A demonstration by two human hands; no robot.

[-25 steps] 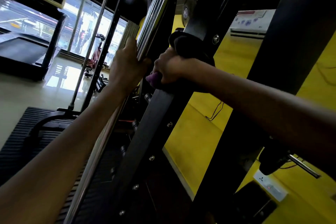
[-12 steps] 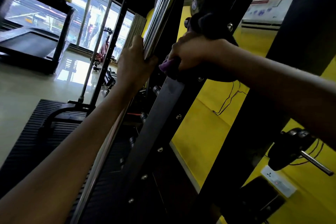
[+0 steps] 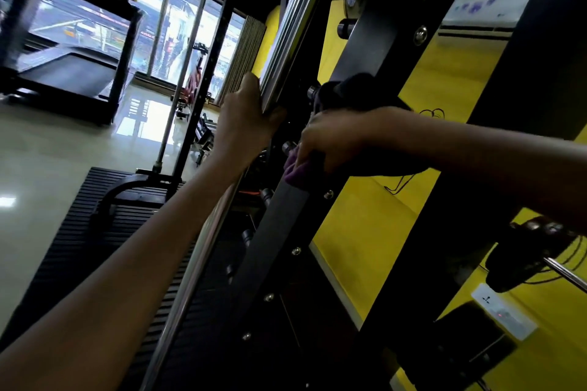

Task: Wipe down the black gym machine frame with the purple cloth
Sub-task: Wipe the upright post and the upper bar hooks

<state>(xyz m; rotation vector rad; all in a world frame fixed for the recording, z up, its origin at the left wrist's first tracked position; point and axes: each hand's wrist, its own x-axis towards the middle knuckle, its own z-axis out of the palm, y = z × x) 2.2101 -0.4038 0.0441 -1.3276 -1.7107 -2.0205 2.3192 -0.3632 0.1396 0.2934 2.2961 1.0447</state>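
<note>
Up close, the right hand (image 3: 330, 136) curls its fingers round a crumpled purple cloth (image 3: 293, 170) and presses it against the flat black steel upright of the gym machine frame (image 3: 279, 232). Only a small purple fold shows below the knuckles; the rest of the cloth is hidden under the palm. The upright slants across the middle of the view, studded with silver bolt heads (image 3: 296, 251) along its edge. Just above the right hand a dark padded knob (image 3: 352, 90) juts from the frame (its exact shape is lost in shadow).

The left hand (image 3: 244, 127) grips a ribbed, shiny chrome guide rail (image 3: 292, 38) just beside the black upright, thumb on the near side and fingers wrapped behind it. Both bare forearms reach in from the lower corners, the hands near each other but apart.

Behind the frame stands a bright yellow wall (image 3: 359, 232) with a white switch plate (image 3: 505, 316) low on the right. A black ribbed rubber floor mat (image 3: 79, 232) lies at the lower left on a glossy pale floor (image 3: 47, 152). Farther back stands a dark treadmill (image 3: 63, 73) with a yellow-edged console, before large windows (image 3: 178, 25).
</note>
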